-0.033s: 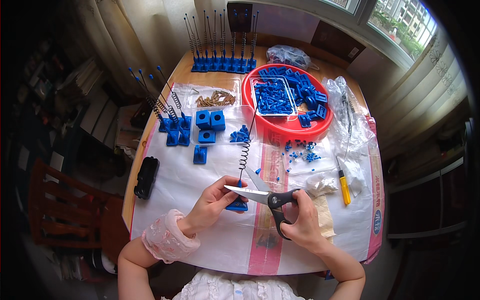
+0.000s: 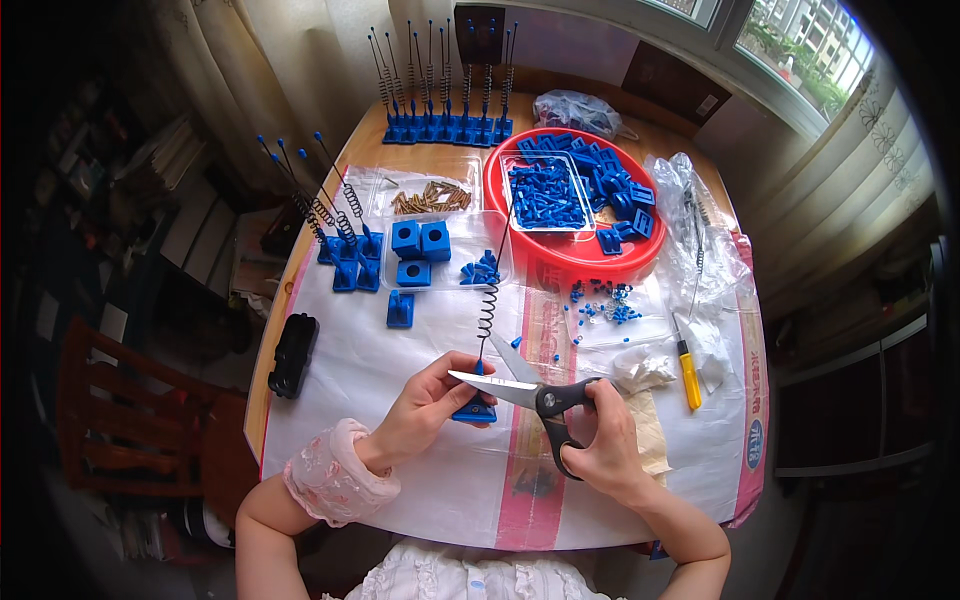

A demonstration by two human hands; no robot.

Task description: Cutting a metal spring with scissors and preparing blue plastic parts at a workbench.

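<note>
Near the middle of the table, my left hand is closed round a blue plastic base. From its blue neck a black coil spring stands up, ending in a thin straight wire. A pair of black-handled scissors is in my right hand, thumb and fingers through the loops. Its blades are spread apart; one crosses in front of the blue neck by my left fingertips, the other points up just right of the wire. Whether a blade touches the neck, I cannot tell.
Finished-looking spring pieces line the back, with several more at left. A red basin holds blue parts. Clear trays hold brass pins and blue blocks. A yellow screwdriver, tiny blue caps and a black case lie around.
</note>
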